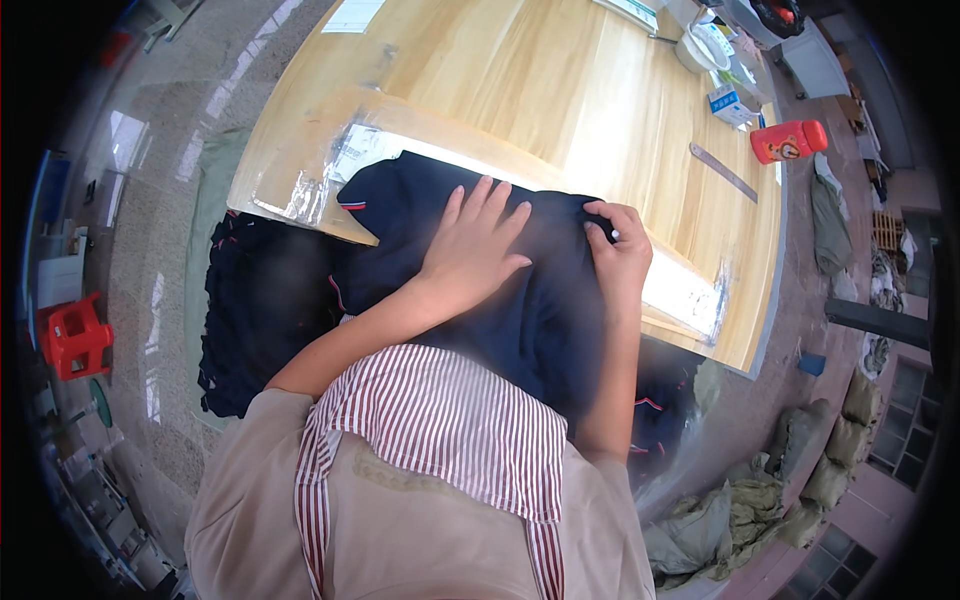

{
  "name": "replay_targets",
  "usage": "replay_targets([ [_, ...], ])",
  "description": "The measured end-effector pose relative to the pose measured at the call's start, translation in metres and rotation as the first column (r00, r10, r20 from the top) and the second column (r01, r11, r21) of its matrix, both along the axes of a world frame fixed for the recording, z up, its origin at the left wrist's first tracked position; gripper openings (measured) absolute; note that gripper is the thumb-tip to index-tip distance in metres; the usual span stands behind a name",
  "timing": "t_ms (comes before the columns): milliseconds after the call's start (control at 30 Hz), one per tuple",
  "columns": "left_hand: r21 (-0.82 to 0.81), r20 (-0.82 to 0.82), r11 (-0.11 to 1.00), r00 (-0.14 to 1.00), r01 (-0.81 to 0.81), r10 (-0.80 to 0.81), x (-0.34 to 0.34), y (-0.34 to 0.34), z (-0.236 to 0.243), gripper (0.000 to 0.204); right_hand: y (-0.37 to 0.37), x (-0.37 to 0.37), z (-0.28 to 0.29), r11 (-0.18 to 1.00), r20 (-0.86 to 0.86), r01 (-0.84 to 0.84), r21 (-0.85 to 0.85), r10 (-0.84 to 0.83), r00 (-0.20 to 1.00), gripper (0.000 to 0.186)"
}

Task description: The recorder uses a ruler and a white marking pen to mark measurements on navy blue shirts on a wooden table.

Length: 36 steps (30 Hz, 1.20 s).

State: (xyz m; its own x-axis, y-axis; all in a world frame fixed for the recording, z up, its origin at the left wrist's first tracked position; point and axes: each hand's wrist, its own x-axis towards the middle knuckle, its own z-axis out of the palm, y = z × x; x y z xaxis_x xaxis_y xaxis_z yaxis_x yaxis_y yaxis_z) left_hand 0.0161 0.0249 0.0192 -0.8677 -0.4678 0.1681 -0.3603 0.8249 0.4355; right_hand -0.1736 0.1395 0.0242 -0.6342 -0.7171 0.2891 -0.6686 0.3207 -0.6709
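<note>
In the head view, a navy garment [550, 290] with red-and-white trim [353, 206] lies across the near edge of the desk [480, 80] and drapes below it. The left hand [475, 240] rests on the cloth, fingers spread flat; the right hand [622, 250] is curled narrow, thumb and forefinger pinching the garment's edge over the desk. The fabric looks soft, limp and fairly light, its overhang liable to drag; a pinched edge plus a flat steadying palm should suit it.
</note>
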Motion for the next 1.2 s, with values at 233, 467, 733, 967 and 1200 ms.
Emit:
replay_targets([
  [233, 0.002, -0.005, 1.000, 1.000, 0.019, -0.019, 0.002, -0.006, -0.001, 0.062, -0.020, 0.029, 0.058, 0.964, 0.313, 0.020, -0.265, 0.067, 0.947, 0.025],
  [467, 0.083, -0.043, 0.997, 0.999, -0.003, 0.006, 0.002, -0.007, 0.001, 0.059, -0.054, 0.044, -0.003, 0.989, 0.506, -0.050, -0.138, 0.114, 0.855, 0.023],
  [733, 0.136, -0.078, 0.990, 0.996, -0.024, 0.035, 0.006, -0.010, -0.001, 0.056, -0.054, 0.052, 0.003, 0.991, 0.585, -0.122, -0.062, 0.135, 0.800, 0.018],
  [967, 0.124, -0.094, 0.992, 0.995, -0.012, 0.024, 0.004, -0.010, -0.004, 0.054, -0.058, 0.055, 0.003, 0.990, 0.435, -0.138, 0.010, 0.120, 0.892, 0.016],
  [1200, 0.118, -0.089, 0.993, 0.996, -0.017, 0.028, 0.005, -0.012, -0.002, 0.056, -0.074, 0.055, 0.018, 0.998, 0.340, -0.021, 0.061, -0.001, 0.941, 0.009],
])
